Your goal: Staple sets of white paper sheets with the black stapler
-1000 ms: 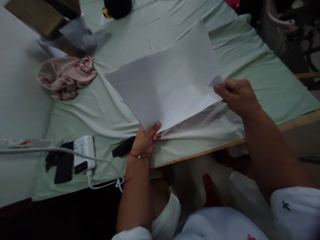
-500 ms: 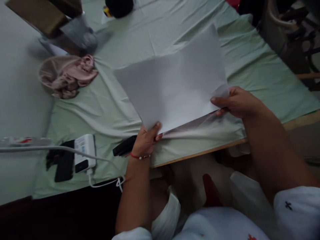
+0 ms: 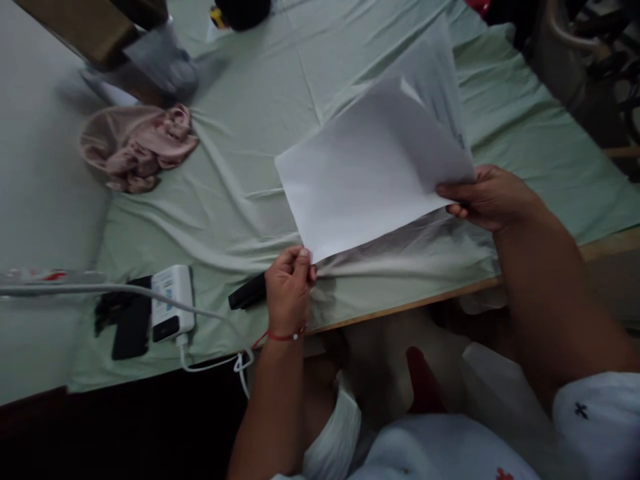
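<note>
Several white paper sheets (image 3: 360, 167) hang tilted above the cloth-covered table. The top sheet curls up at its far right corner, and a blurred, see-through-looking sheet (image 3: 435, 73) shows behind it. My right hand (image 3: 483, 197) grips the stack's near right edge, thumb on top and fingers beneath. At the near left corner, my left hand (image 3: 293, 277) is closed, thumb and fingertips pinching the paper's tip. A red string bracelet (image 3: 285, 335) circles the left wrist. Just left of that hand lies a long black object (image 3: 247, 291), partly hidden by it.
A pale green cloth (image 3: 240, 220) covers the table. At the left lie a white power bank (image 3: 173, 300) with a cable (image 3: 215, 319) and a black phone-like slab (image 3: 131, 327). Crumpled pink fabric (image 3: 150, 147) sits by the wall, below a brown box (image 3: 95, 30). A black round object (image 3: 243, 12) stands at the back.
The sheets have separated: the top one now curls away from the one behind. My left hand has shifted its hold to the very corner, and my right hand has moved slightly right and up.
</note>
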Demonstrator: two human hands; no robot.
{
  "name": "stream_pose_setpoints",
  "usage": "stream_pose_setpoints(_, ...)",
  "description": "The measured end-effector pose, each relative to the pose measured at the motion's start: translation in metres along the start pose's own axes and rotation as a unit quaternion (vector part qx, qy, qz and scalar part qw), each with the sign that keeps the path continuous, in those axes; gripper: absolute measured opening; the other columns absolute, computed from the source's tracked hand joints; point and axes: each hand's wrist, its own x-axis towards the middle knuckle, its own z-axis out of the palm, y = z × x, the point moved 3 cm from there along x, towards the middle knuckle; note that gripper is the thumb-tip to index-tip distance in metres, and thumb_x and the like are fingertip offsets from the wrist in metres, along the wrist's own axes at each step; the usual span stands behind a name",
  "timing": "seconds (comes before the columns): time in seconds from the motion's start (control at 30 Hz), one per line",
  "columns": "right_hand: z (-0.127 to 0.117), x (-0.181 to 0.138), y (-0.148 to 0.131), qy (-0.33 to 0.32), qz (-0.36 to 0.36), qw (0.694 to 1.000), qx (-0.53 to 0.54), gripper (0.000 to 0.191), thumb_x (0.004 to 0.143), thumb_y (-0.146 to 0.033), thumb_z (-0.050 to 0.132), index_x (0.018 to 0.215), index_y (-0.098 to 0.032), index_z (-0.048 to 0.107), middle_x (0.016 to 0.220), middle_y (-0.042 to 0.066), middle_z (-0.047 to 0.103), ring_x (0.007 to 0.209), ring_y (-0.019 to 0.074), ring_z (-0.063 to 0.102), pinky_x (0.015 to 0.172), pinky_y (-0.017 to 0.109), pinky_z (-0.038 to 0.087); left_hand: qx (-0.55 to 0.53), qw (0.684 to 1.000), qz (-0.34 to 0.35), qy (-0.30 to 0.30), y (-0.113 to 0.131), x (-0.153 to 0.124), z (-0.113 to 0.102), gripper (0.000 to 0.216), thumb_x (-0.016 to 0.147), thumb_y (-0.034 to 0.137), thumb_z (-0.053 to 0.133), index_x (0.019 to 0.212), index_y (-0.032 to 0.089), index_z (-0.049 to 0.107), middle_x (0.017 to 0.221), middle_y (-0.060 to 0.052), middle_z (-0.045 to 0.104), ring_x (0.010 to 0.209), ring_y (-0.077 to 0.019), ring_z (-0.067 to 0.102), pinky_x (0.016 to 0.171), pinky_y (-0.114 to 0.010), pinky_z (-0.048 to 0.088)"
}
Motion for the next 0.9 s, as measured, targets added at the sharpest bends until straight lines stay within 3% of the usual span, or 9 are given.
stream_pose_setpoints(0.17, 0.002, 0.003, 0.002, 0.012, 0.012, 0.999, 0.033, 0.041, 0.090, 0.006, 0.072, 0.062, -0.017, 0.054, 0.061, -0.002, 0.054, 0.045, 0.0037, 0.046, 0.037, 0.013, 0.036, 0.054, 0.968, 0.189, 0.153, 0.012, -0.011, -0.019, 0.023, 0.097, 0.039, 0.074, 0.090, 0.017, 0.071, 0.059, 0.007, 0.057, 0.048, -0.0073, 0.050, 0.048, -0.020, 0.036)
stream_pose_setpoints(0.3, 0.013, 0.004, 0.006, -0.020, 0.022, 0.999, 0.016, 0.037, 0.090, 0.003, 0.074, 0.064, -0.017, 0.056, 0.058, -0.003, 0.053, 0.045, 0.0035, 0.046, 0.035, 0.011, 0.033, 0.087, 0.928, 0.262, 0.250, 0.018, -0.010, -0.035, 0.018, 0.101, 0.034, 0.065, 0.093, 0.019, 0.067, 0.059, 0.007, 0.055, 0.049, -0.0095, 0.050, 0.048, -0.022, 0.034)
stream_pose_setpoints(0.4, 0.027, 0.002, 0.011, -0.059, 0.026, 0.998, -0.012, 0.033, 0.087, -0.001, 0.079, 0.067, -0.017, 0.059, 0.056, -0.003, 0.054, 0.042, 0.0035, 0.043, 0.034, 0.012, 0.033, 0.121, 0.902, 0.296, 0.290, 0.019, -0.008, -0.048, 0.011, 0.100, 0.030, 0.058, 0.099, 0.020, 0.062, 0.065, 0.007, 0.056, 0.051, -0.0106, 0.047, 0.051, -0.024, 0.036)
stream_pose_setpoints(0.57, 0.045, 0.001, 0.017, -0.123, 0.039, 0.991, -0.045, 0.031, 0.087, -0.007, 0.083, 0.067, -0.019, 0.061, 0.050, -0.003, 0.050, 0.041, 0.0048, 0.041, 0.034, 0.014, 0.035, 0.250, 0.847, 0.318, 0.344, 0.020, -0.004, -0.065, 0.017, 0.090, 0.015, 0.051, 0.104, 0.022, 0.057, 0.094, -0.002, 0.066, 0.085, -0.0184, 0.067, 0.082, -0.035, 0.054)
stream_pose_setpoints(0.73, 0.053, 0.000, 0.022, -0.137, 0.050, 0.986, -0.076, 0.032, 0.088, -0.011, 0.085, 0.067, -0.020, 0.063, 0.050, -0.001, 0.052, 0.041, 0.0061, 0.042, 0.033, 0.016, 0.035, 0.328, 0.823, 0.281, 0.369, 0.014, 0.008, -0.080, 0.017, 0.093, 0.021, 0.051, 0.106, 0.020, 0.062, 0.117, -0.013, 0.072, 0.116, -0.0295, 0.066, 0.111, -0.053, 0.048)
stream_pose_setpoints(0.9, 0.062, -0.003, 0.025, -0.124, 0.056, 0.988, -0.073, 0.031, 0.089, -0.010, 0.084, 0.069, -0.021, 0.062, 0.052, -0.002, 0.052, 0.042, 0.0066, 0.044, 0.034, 0.016, 0.037, 0.386, 0.820, 0.260, 0.333, 0.001, 0.027, -0.092, 0.023, 0.102, 0.026, 0.046, 0.108, 0.019, 0.067, 0.126, -0.016, 0.073, 0.133, -0.0299, 0.063, 0.126, -0.055, 0.041)
